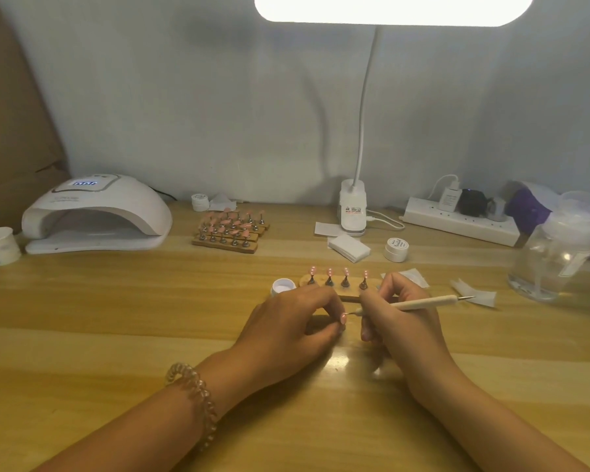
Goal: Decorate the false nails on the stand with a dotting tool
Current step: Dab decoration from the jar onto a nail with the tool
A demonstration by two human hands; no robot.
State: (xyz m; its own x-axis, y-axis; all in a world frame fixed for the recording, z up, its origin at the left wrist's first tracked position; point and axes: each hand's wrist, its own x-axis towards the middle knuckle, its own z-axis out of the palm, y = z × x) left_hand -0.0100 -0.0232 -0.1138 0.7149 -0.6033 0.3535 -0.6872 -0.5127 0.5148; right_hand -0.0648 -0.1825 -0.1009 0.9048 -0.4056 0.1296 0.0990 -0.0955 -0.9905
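Note:
A small wooden stand [349,297] in the middle of the table carries several pink false nails [329,271] on metal holders. My left hand [293,321] pinches one pink false nail [343,317] on its holder just in front of the stand. My right hand [401,318] grips a pale wooden dotting tool [423,304] like a pen. Its fine tip touches the held nail. An open white pot of gel [283,286] sits just left of the stand.
A white nail lamp [96,212] stands at the back left beside a paper cup [0,246]. More stands of pink nails [230,229] lie behind. A desk lamp [354,209], white pads [348,248], a gel jar [396,249], a power strip [464,221] and a clear bottle [552,260] fill the right.

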